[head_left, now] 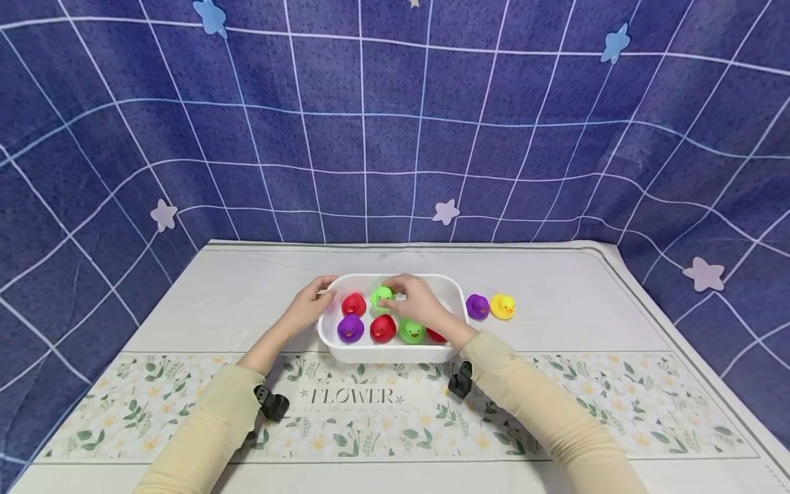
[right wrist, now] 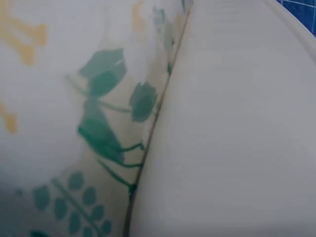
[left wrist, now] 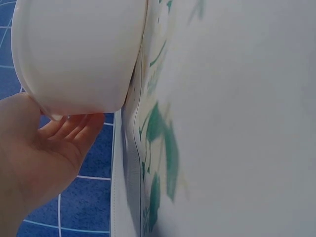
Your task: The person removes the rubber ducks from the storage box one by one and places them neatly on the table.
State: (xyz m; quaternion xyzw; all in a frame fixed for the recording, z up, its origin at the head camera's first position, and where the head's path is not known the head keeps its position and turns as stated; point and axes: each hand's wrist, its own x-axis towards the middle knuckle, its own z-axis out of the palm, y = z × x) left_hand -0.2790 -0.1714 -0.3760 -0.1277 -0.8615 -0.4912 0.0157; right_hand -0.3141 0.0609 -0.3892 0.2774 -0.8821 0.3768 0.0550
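A white tub [head_left: 387, 353] stands on the table with rubber ducks in it. Over its back middle, my right hand [head_left: 415, 299] pinches a green rubber duck [head_left: 382, 295] between thumb and fingers. At the tub's left end, my left hand [head_left: 306, 304] holds the rim, thumb over the edge. The left wrist view shows the left hand [left wrist: 54, 148] with its fingers against the outer wall. Around the pinched duck sit a red duck [head_left: 354, 304], a purple duck [head_left: 350, 328], another red duck [head_left: 382, 329] and another green duck [head_left: 411, 332]. My right wrist partly hides one more red duck [head_left: 435, 336].
Right of the tub, a purple duck [head_left: 478, 307] and a yellow duck [head_left: 503, 306] sit on the table. A floral runner [head_left: 352, 425] crosses the table in front of the tub. Behind hangs a blue curtain [head_left: 395, 151] with white grid lines and stars.
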